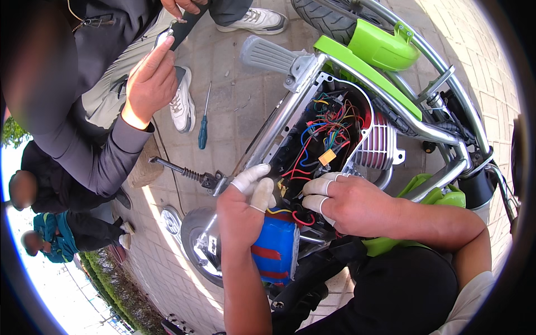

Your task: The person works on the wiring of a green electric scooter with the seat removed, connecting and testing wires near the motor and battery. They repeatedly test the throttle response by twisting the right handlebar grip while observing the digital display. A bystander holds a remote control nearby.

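Both my hands, with white finger cots on several fingertips, are in the open compartment (312,128) of a lying green and silver electric scooter. My left hand (240,215) has its fingers bent together at the compartment's near left edge, above a blue battery pack (276,248) with red bands. My right hand (357,204) is closed, fingertips bent down among the wires just right of it. What either hand pinches is hidden. Red and yellow leads run between the hands from the pack. A yellow connector (326,157) lies beyond my right fingers, beside a tangle of coloured wires (335,125).
A blue-handled screwdriver (203,132) lies on the paving. Left of the scooter, a co-worker's hand (151,81) holds a small metal part. A shock absorber (187,172) sticks out beside the wheel (202,245). A round metal disc (171,220) lies nearby. Two people stand farther left.
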`<state>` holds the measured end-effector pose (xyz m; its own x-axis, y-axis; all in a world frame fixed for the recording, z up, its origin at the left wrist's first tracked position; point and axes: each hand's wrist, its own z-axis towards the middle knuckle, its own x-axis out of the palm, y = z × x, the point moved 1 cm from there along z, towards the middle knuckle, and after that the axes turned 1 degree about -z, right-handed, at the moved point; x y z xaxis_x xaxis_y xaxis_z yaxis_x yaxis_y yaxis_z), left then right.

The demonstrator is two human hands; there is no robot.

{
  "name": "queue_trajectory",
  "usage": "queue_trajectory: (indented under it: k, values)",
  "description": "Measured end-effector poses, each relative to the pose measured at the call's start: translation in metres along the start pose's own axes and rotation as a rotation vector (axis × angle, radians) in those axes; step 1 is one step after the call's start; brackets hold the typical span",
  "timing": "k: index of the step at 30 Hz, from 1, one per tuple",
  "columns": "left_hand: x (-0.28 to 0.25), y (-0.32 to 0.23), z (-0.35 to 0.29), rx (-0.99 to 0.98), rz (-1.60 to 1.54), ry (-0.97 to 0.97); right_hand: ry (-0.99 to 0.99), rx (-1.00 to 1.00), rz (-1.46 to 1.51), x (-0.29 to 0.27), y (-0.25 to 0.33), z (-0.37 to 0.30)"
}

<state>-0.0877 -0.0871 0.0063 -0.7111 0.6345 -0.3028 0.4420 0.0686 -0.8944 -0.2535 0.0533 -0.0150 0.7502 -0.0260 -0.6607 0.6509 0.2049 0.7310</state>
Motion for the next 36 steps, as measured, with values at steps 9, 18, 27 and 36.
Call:
queue_trajectory:
  k: [9, 18, 27, 36]
  values:
    - [0.0001, -0.0004, -0.0005, 0.002, 0.015, -0.014, -0.017, -0.003, 0.008, 0.0001, 0.0017, 0.0009]
    - [0.0025, -0.0048, -0.0005, -0.006, 0.066, -0.012, -0.036, -0.012, 0.006, 0.002, 0.0017, -0.0004]
    - [0.0028, -0.0057, -0.0004, -0.016, 0.057, -0.008, -0.013, 0.02, 0.02, -0.0003, 0.0038, 0.0012]
    - [0.0029, -0.0047, -0.0004, 0.018, 0.102, -0.012, -0.018, 0.036, 0.02, 0.0007, 0.0046, 0.0001]
